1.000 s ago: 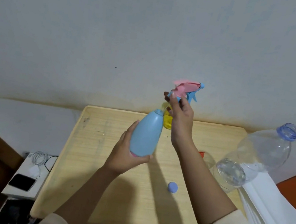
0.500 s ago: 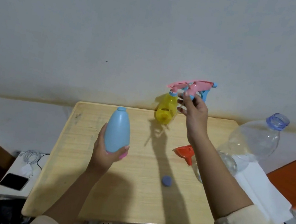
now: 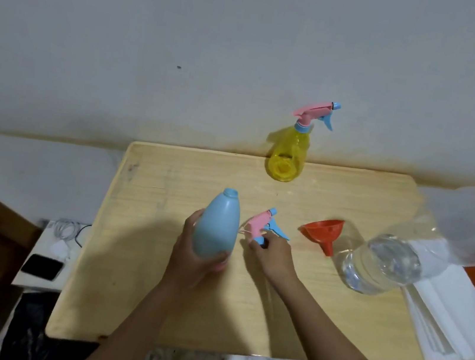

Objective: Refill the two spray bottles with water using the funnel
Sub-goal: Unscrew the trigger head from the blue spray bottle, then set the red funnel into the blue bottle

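Blue spray bottle (image 3: pixel 216 226) uncapped, upright in left hand (image 3: pixel 196 254) wrapped round its base, right hand (image 3: pixel 273 252) pinching pink trigger head (image 3: pixel 260 225) on wooden table (image 3: pixel 150 290), orange funnel (image 3: pixel 322 232) beside clear water bottle (image 3: pixel 385 262), yellow spray bottle (image 3: pixel 290 154) at far edge, capped.

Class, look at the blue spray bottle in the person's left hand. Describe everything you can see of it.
The blue spray bottle is an opaque, smooth, pale blue body, plastic by its look, egg-shaped and narrowing to a short open neck; its spray head is off. It stands roughly upright over the wooden table, mouth up and tilted slightly away. The left hand wraps its lower half. A hint of pink shows at its base. Its contents cannot be seen.
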Available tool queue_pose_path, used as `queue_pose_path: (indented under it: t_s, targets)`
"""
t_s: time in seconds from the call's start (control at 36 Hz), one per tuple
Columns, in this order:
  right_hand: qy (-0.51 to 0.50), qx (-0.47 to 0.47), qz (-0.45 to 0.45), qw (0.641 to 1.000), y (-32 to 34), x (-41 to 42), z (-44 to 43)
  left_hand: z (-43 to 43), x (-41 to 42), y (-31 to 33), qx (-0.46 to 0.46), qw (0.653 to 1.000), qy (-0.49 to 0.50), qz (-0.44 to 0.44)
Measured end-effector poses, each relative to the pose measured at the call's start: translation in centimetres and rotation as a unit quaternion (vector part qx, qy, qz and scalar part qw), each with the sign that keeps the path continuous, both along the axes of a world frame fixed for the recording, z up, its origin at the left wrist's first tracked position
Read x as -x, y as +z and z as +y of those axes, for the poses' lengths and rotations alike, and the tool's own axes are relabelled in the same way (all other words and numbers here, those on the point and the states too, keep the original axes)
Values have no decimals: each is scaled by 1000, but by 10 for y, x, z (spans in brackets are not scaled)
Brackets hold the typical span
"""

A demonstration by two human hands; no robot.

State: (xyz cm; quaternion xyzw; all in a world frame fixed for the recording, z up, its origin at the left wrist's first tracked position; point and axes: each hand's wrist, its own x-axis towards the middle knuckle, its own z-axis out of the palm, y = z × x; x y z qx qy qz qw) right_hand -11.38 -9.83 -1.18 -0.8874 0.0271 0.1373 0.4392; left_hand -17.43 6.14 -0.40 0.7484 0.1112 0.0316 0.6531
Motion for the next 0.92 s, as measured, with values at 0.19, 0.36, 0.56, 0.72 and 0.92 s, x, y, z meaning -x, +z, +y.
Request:
queue_pose_path:
  t_s: [0.19, 0.36, 0.56, 0.72, 0.92]
  targets:
    - [-27, 12, -51, 998, -10, 4, 8, 10, -7, -15, -51, 998, 15, 31]
    - [-75, -22, -66, 995, -12, 6, 11, 12, -15, -27, -93, 996, 13, 3]
    - [-116, -58, -54, 990, -10, 6, 5, 9, -16, -31, -79, 997, 12, -14]
    - [-97, -57, -64, 992, -7, 5, 2, 4, -13, -30, -73, 997, 21, -8]
    - [-185, -18, -258, 948, 13, -4, -30, 9, -15, -28, -66, 998, 22, 3]
